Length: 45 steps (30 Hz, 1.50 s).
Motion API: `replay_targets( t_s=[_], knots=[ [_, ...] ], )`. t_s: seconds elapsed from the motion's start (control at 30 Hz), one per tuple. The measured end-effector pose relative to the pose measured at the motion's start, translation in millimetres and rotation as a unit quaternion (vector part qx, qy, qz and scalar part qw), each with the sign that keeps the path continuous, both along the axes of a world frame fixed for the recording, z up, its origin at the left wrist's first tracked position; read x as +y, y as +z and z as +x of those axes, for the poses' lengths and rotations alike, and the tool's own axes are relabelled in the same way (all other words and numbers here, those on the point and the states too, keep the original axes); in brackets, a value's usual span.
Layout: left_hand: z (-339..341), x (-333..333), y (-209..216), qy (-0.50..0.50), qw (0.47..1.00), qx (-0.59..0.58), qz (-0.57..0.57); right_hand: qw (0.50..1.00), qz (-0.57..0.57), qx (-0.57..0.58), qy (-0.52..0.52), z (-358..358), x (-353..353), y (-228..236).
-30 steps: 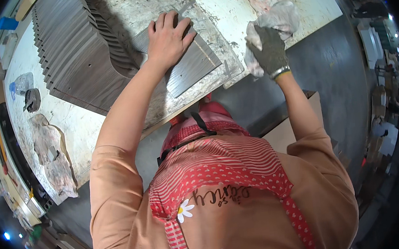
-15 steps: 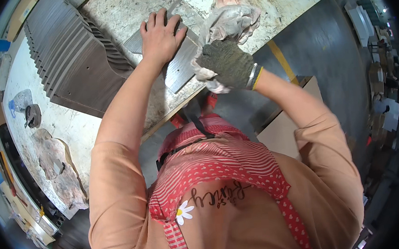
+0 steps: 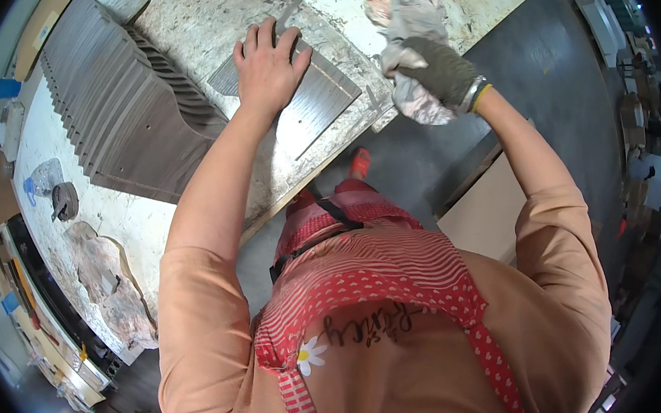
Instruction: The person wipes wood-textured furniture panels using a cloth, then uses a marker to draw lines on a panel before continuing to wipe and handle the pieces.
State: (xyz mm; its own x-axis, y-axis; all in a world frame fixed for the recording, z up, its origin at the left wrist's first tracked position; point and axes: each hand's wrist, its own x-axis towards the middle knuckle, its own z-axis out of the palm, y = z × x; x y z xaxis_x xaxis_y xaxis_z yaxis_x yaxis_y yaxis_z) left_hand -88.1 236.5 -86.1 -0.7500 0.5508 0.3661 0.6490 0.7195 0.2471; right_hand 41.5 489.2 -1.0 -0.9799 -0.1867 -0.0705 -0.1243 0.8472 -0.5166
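The grey metal plate (image 3: 313,102) is lying flat at the near edge of the stained workbench (image 3: 197,29), the bare left hand (image 3: 267,66) pressing on it with fingers spread, while the gloved right hand (image 3: 445,74) is gripping a crumpled rag (image 3: 410,38) just beside it.

One head-worn fisheye camera is giving the only view, looking steeply down from above the person's own body. It is sitting so close that the chest, the red patterned apron (image 3: 368,282) and both shoulders are filling the lower half of the picture. The forearms are running up from there toward the worktop (image 3: 197,29), which is lying across the upper part, tilted and bending with the lens toward the dark round rim. The left hand (image 3: 267,66) and the gloved right hand (image 3: 440,71) are appearing near the top, at arm's length from the lens. The dark floor (image 3: 546,69) is showing to the right, farther off. No second view is sharing the scene.
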Motion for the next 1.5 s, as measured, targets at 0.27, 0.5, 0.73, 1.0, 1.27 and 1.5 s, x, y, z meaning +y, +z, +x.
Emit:
replay_targets(
  t_s=[0.27,0.5,0.73,1.0,1.27,1.5],
  knots=[
    [2.1,8.9,9.1,-0.01,1.0,-0.019,-0.02,0.952,0.135,0.125,-0.245,-1.4,36.8,-64.9],
    [4.5,4.5,10.3,-0.019,0.999,-0.028,-0.043,0.98,-0.003,0.083,-0.181,5.7,25.1,-39.6],
    [2.1,4.9,6.7,-0.019,0.998,0.0,-0.058,0.969,0.077,0.126,-0.197,42.8,-88.6,-51.6],
    [1.3,4.0,5.1,-0.033,0.998,-0.029,-0.043,0.959,0.006,0.185,-0.215,63.7,-53.8,-43.9],
    [0.7,4.3,2.5,-0.043,0.998,-0.024,-0.025,0.975,0.009,0.032,-0.221,38.5,-32.1,-36.2],
    [-15.9,6.7,0.7,-0.011,0.999,-0.04,-0.017,0.9,0.177,0.225,-0.327,11.1,46.7,-18.2]
  ],
)
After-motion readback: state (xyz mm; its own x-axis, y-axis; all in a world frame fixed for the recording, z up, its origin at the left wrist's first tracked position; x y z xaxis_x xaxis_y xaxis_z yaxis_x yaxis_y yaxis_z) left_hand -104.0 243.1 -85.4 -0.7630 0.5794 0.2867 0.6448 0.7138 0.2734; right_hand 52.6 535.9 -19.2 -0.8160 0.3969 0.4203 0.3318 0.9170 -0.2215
